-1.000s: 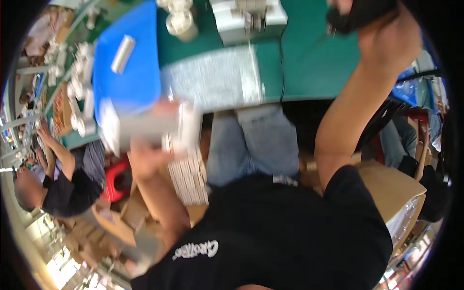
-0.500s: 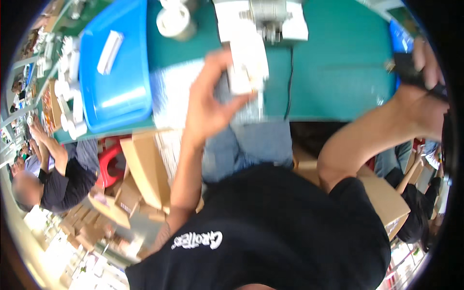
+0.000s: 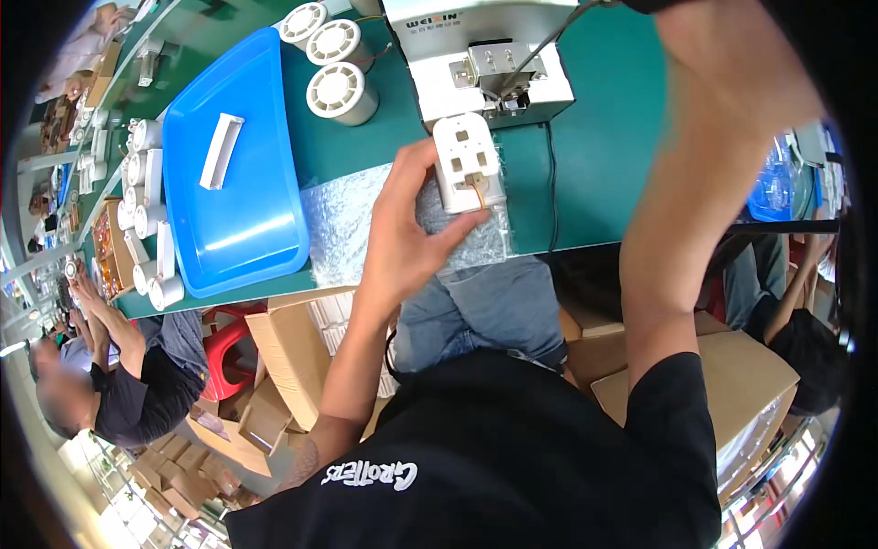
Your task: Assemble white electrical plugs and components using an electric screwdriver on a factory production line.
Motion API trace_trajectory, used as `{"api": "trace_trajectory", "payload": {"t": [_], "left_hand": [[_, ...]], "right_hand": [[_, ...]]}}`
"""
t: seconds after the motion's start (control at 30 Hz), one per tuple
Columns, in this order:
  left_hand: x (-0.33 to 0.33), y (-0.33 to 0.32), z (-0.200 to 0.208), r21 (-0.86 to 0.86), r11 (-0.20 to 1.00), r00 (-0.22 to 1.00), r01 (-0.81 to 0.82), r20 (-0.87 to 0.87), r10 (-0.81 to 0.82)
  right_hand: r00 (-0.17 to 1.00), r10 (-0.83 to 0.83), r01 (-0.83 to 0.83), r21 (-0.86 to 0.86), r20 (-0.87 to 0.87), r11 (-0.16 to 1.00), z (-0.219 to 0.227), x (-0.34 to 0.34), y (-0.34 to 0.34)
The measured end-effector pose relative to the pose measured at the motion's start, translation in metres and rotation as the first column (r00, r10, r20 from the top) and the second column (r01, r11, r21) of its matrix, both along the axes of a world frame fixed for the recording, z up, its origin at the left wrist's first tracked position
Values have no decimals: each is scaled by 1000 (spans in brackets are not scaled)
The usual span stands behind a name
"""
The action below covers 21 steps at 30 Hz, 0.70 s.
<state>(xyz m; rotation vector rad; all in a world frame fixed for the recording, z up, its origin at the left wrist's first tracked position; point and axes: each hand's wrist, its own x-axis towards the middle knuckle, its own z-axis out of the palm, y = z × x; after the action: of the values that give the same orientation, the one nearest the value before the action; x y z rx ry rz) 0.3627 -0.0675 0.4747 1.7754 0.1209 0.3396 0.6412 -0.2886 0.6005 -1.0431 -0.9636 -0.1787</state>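
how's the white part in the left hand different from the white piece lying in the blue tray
The white part is a blocky housing with square openings, gripped by the left hand beside the grey machine. The white piece is a slim bar, lying loose and untouched in the blue tray. Both are white plastic.

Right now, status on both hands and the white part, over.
Left hand grips white plastic housing over the foam sheet, at the grey machine. Right hand out of view; forearm raised. Blue tray left, clear of the part.
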Motion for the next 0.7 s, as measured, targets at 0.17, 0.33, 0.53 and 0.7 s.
{"api": "trace_trajectory", "payload": {"t": [0.17, 0.33, 0.53, 0.7], "left_hand": [[-5, -4, -5, 49, 999, 998, -22, 61, 19], [-14, -6, -4, -31, 998, 995, -48, 85, 50], [-10, -13, -4, 13, 999, 996, -46, 81, 44], [-16, -8, -10, -20, 997, 994, -76, 76, 77]], "right_hand": [[990, 11, -16, 33, 144, 999, 53, -89, 113], [983, 40, -54, 72, 177, 996, 61, -118, 124], [984, 59, -75, 88, 169, 993, 62, -121, 122], [1000, 11, -14, 124, 26, 992, 63, -131, 94]]}}
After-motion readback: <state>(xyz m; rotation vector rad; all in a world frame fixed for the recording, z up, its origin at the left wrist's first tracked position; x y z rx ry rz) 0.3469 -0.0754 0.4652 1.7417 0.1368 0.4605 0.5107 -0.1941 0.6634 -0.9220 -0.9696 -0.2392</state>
